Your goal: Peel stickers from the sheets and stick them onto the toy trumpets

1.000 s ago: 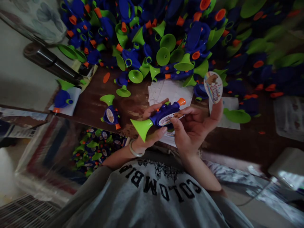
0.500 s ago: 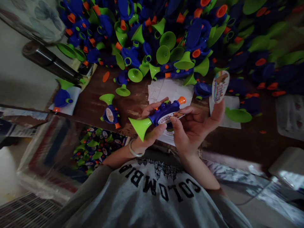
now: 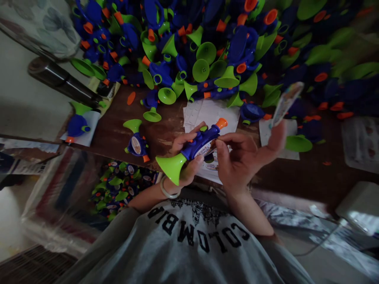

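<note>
A toy trumpet [image 3: 194,146] with a blue body, green bell and orange mouthpiece is held in my left hand [image 3: 188,173], its fingers closed around the body and the bell pointing to the lower left. At the trumpet's oval side, my right hand [image 3: 239,165] pinches an oval printed sticker [image 3: 212,147] between thumb and forefinger. A second oval sticker [image 3: 286,103] clings to an outstretched finger of that hand. Beneath both hands lie white paper sheets [image 3: 211,114], the lower one printed. Left of them, another toy trumpet [image 3: 136,145] with an oval sticker lies on the table.
A large heap of toy trumpets [image 3: 204,67] covers the table's back. Below the table edge at left, a plastic-lined container [image 3: 59,201] holds many stickered ones. A dark flask [image 3: 63,81] lies at the left, and a clear plastic tray [image 3: 359,144] sits at the right.
The held trumpet has shifted slightly left and tilted more steeply, bell down. The sticker on my right hand's finger has turned nearly edge-on. The pinched sticker is angled away from the trumpet's side.
</note>
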{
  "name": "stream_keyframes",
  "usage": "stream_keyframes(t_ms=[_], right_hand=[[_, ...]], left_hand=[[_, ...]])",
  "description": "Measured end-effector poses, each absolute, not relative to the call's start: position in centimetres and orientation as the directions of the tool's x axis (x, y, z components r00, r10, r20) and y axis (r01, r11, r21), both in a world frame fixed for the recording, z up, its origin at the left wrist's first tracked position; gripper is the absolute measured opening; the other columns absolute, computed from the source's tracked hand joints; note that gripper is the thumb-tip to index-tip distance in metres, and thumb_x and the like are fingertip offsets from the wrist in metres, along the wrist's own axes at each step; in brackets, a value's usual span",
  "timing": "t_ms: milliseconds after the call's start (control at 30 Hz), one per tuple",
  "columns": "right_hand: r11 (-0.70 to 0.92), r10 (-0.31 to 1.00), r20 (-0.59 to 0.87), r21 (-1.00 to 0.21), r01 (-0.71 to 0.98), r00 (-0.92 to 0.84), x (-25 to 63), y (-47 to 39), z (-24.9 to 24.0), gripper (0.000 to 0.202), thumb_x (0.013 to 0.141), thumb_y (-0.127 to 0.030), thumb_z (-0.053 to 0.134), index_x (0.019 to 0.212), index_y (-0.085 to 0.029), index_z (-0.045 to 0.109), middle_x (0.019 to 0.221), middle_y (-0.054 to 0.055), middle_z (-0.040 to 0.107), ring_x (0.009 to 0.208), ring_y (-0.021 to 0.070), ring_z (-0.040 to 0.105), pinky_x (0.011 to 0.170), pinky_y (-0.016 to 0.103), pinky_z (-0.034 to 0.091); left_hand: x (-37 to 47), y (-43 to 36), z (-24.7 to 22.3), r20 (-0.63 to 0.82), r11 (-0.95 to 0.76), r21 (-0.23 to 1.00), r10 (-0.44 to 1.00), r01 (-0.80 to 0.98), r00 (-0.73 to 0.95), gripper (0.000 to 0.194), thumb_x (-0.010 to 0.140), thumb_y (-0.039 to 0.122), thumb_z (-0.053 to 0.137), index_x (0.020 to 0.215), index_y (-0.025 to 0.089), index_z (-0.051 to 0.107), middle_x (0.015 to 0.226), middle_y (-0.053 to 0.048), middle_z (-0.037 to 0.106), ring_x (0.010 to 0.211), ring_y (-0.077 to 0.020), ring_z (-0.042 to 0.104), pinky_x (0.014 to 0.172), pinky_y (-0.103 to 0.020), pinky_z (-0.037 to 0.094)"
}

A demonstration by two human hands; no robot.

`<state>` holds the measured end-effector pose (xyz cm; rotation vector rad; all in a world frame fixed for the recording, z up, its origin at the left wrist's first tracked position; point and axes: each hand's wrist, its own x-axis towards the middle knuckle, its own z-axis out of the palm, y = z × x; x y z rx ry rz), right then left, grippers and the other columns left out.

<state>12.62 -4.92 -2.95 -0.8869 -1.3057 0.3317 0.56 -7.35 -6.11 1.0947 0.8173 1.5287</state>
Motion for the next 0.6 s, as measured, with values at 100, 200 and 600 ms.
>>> stream_keyframes(t_ms=[100, 200, 600], right_hand=[[0.594, 0.736, 0.626, -0.78, 0.197, 0.258, 12.8, -5.0, -2.4, 0.085, 0.095, -0.016, 0.072, 0.164, -0.043, 0.031, 0.091, -0.003, 0.071, 0.073, 0.0154, 0.07, 0.067, 0.029, 0.067], [0.568, 0.769, 0.586, -0.81, 0.145, 0.256, 12.7, -5.3, -1.8, 0.083, 0.095, -0.013, 0.073, 0.161, -0.044, 0.033, 0.091, -0.005, 0.071, 0.076, 0.0151, 0.071, 0.07, 0.029, 0.067], [0.511, 0.709, 0.593, -0.805, 0.301, 0.383, 14.2, -3.8, -3.7, 0.088, 0.089, -0.021, 0.082, 0.157, -0.054, 0.038, 0.138, 0.003, 0.059, 0.096, 0.0162, 0.067, 0.072, 0.029, 0.06]], left_hand=[[0.4, -7.4, -6.0, 0.382, -0.365, 0.866, 0.924, -0.343, -0.018, 0.046, 0.1, 0.037, 0.071, 0.141, 0.033, 0.052, 0.163, -0.009, 0.059, 0.158, -0.0314, 0.053, 0.134, -0.058, 0.043], [0.3, -7.3, -5.9, 0.38, -0.36, 0.873, 0.925, -0.329, -0.004, 0.045, 0.1, 0.036, 0.071, 0.14, 0.031, 0.051, 0.165, -0.011, 0.058, 0.158, -0.0329, 0.053, 0.134, -0.058, 0.042], [0.0, -7.6, -6.1, 0.282, -0.295, 0.9, 0.955, -0.321, -0.086, 0.049, 0.095, 0.048, 0.076, 0.135, 0.033, 0.054, 0.157, -0.009, 0.065, 0.153, -0.0349, 0.056, 0.126, -0.054, 0.05]])
